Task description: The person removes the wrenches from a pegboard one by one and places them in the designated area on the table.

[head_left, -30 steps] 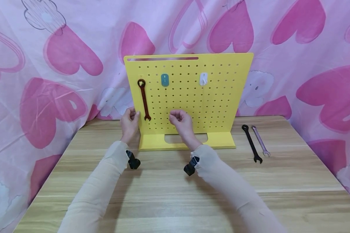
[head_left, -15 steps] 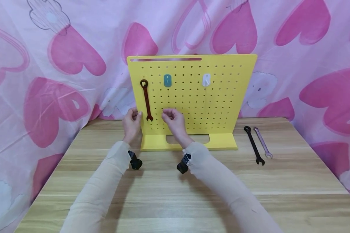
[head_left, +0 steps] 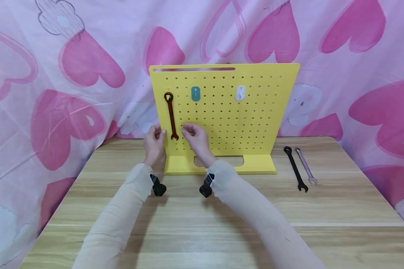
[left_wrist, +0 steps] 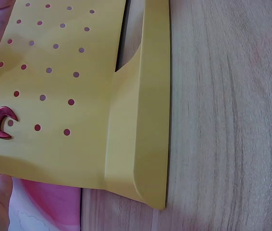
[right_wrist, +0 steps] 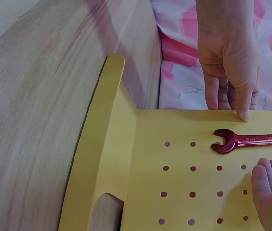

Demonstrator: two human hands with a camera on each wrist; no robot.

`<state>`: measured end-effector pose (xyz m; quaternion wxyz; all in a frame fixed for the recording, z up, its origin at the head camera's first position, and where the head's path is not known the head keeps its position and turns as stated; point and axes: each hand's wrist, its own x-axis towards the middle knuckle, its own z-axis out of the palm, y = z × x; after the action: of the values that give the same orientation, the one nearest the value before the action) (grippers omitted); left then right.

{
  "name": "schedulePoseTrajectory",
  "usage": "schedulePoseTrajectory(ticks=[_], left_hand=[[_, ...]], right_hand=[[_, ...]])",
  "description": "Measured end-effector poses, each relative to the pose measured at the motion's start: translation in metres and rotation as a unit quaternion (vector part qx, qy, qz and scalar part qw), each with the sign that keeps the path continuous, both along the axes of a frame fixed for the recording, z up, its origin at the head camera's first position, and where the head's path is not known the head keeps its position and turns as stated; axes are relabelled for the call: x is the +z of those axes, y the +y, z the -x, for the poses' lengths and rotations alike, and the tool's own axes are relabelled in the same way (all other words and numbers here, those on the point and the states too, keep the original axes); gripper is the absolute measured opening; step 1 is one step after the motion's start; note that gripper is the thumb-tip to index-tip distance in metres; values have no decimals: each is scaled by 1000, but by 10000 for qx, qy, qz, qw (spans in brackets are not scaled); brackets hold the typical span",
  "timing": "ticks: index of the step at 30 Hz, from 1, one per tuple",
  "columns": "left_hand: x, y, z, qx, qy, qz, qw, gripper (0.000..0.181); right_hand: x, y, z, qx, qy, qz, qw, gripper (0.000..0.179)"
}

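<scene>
A yellow pegboard (head_left: 222,130) stands upright on the table. From a hook near its upper left hangs a dark red combination wrench (head_left: 172,117), ring end up and open end down. My left hand (head_left: 153,145) holds the board's left edge; in the right wrist view its thumb (right_wrist: 244,103) lies at the front and the other fingers go behind. Close to the right of the wrench's lower end is my right hand (head_left: 196,140), fingers loosely bent with nothing in them. The wrench's open jaw also shows in the left wrist view.
A teal hook (head_left: 195,93) and a white hook (head_left: 240,92) are fixed on the board's upper part. On the table (head_left: 229,209) to the right lie a black wrench (head_left: 295,169) and a silver wrench (head_left: 306,166). A pink heart-patterned cloth (head_left: 101,56) hangs behind.
My right hand has moved left across the board toward the red wrench. The left hand stays at the board's edge. The head view has shifted slightly.
</scene>
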<state>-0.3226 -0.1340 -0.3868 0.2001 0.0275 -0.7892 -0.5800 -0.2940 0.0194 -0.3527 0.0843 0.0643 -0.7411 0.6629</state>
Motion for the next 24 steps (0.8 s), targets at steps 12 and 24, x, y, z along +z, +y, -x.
schedulePoseTrajectory(ticks=[12,24], left_hand=[[0,1,-1,-7,-15,-73,10000,23],[1,1,-2,41,121,44,9999,23]], right_hand=[[1,-13,6,146,-271,112,9995,33],[3,-20,10,201,-316,217,9991,33]])
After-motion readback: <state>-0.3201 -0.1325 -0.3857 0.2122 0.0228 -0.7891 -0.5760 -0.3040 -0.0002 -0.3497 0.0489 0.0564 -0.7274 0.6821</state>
